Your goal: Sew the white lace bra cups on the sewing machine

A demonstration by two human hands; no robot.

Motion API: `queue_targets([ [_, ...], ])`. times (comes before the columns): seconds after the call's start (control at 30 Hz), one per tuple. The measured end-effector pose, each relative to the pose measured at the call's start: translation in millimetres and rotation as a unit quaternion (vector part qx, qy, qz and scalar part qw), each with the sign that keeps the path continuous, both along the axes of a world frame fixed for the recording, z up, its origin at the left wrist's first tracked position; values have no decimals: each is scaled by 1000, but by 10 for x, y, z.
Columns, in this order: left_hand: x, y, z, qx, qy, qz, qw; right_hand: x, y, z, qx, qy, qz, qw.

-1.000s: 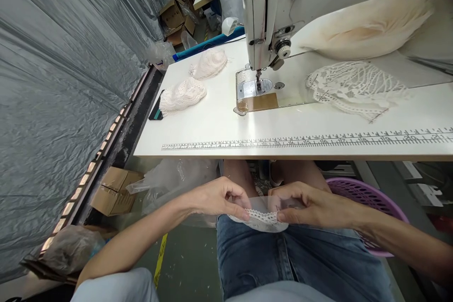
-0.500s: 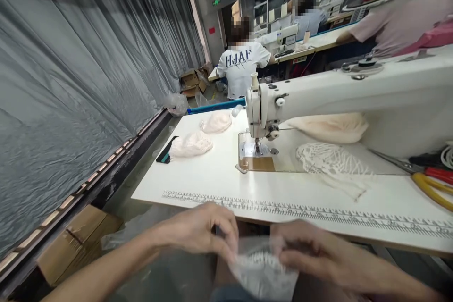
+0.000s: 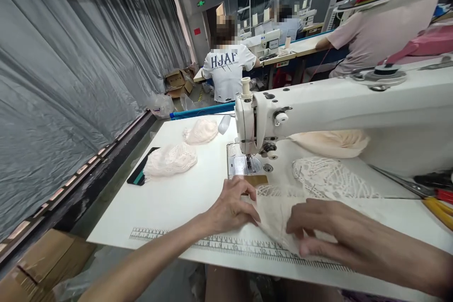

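A sheer cream piece of fabric [image 3: 276, 212] with a lacy far edge lies over the front of the white table, just before the sewing machine [image 3: 258, 122]. My left hand [image 3: 235, 205] pinches its left edge between thumb and fingers. On the right side, my right hand [image 3: 322, 226] grips the same fabric with bent fingers, slightly blurred. The presser foot [image 3: 249, 163] stands beyond the fabric, with the brown patch on the machine bed [image 3: 257, 180] partly covered. To the right under the arm lie a white lace piece [image 3: 329, 177] and a smooth cream piece [image 3: 334, 142].
Two lace bundles [image 3: 171, 160] [image 3: 202, 131] rest at the table's left, one on a dark phone-like slab [image 3: 136, 177]. Scissors with yellow handles [image 3: 439, 210] lie at the right. A printed ruler [image 3: 226, 245] runs along the front edge. Co-workers [image 3: 228, 71] sit ahead.
Both hands have risen from below the table's front edge onto the tabletop, carrying the sheer fabric toward the machine. The camera view has shifted too.
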State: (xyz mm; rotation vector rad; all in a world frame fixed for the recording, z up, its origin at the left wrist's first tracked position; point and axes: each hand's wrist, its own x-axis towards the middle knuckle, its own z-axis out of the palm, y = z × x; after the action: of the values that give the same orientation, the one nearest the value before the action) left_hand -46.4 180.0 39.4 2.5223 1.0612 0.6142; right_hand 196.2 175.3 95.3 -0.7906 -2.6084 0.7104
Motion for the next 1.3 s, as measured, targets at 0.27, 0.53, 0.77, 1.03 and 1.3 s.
queue_targets([
  [0.27,-77,45,75,8,47,-39,998,-448,468,-325,175,35,-79,981],
  [0.53,-244,-10,147,49,64,-74,994,-461,341,-396,205,31,-65,976],
  [0.77,-248,-14,139,79,74,-80,991,-410,215,-379,135,34,-7,990],
  [1.03,-258,-29,189,116,120,-80,983,-351,180,-502,73,13,-77,994],
  [1.3,-263,-43,225,164,165,-93,968,-416,170,-412,37,25,-41,998],
])
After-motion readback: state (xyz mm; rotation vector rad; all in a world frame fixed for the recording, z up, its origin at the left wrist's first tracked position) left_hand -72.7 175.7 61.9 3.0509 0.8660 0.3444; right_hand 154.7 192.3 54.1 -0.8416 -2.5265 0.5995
